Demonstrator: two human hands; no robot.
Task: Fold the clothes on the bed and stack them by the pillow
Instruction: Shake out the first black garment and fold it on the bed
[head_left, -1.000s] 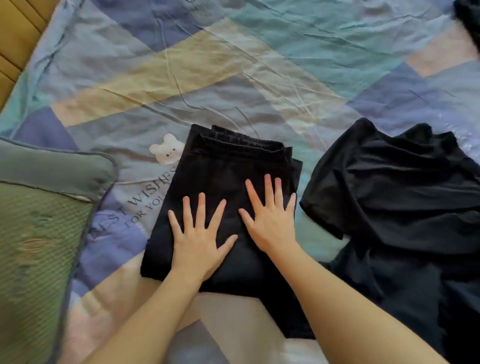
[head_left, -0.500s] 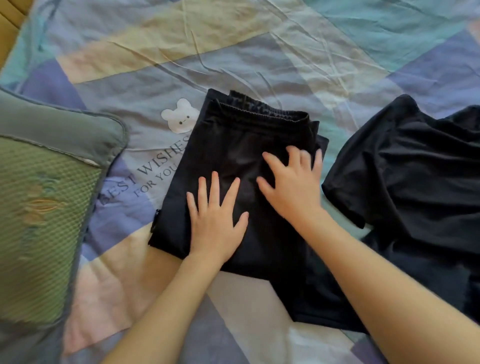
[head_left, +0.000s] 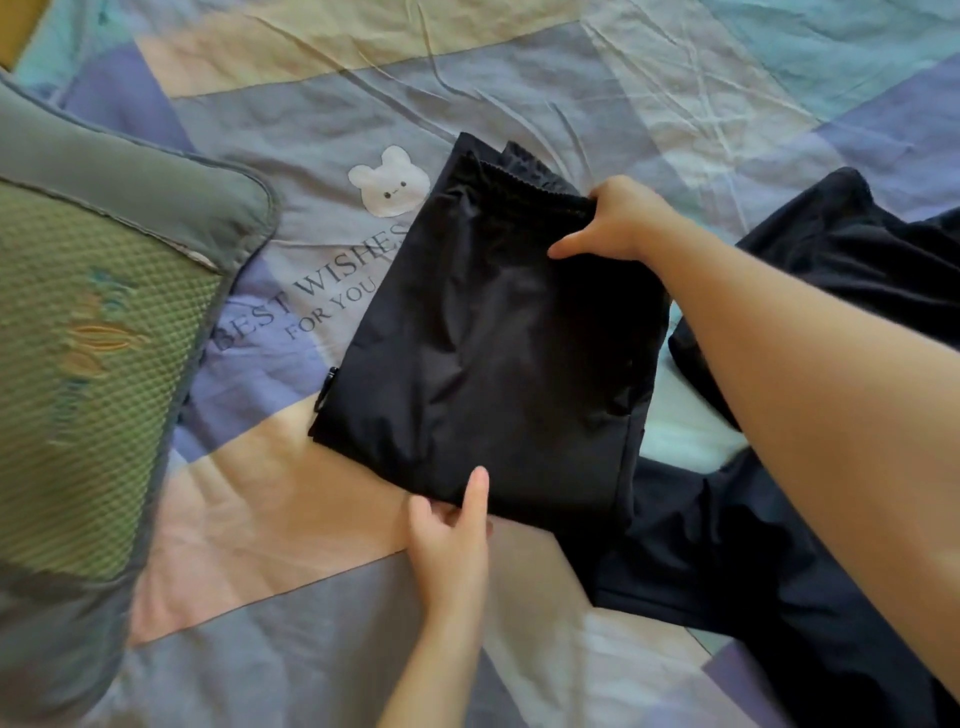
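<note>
One folded black garment (head_left: 498, 332) lies on the patchwork bedsheet (head_left: 675, 104), its gathered waistband at the far end, just beside the printed white bear (head_left: 389, 179) and the words "BEST WISHES FOR YOU". Two hands are on it. The left hand (head_left: 449, 540) is at the near edge, thumb on top of the cloth and fingers tucked beneath, pinching the fold. The right hand (head_left: 618, 223) grips the far right corner at the waistband, thumb across the top and fingers curled out of sight under the fabric. One green mesh-faced pillow (head_left: 88, 364) with a grey border sits to the left, near the garment but not touching it. To the right lies one loose heap of dark clothing (head_left: 753, 545), unfolded; it may be more than a single piece, since the black folds run together and the arm covers part of it. Its near part passes under the folded garment's right corner.
</note>
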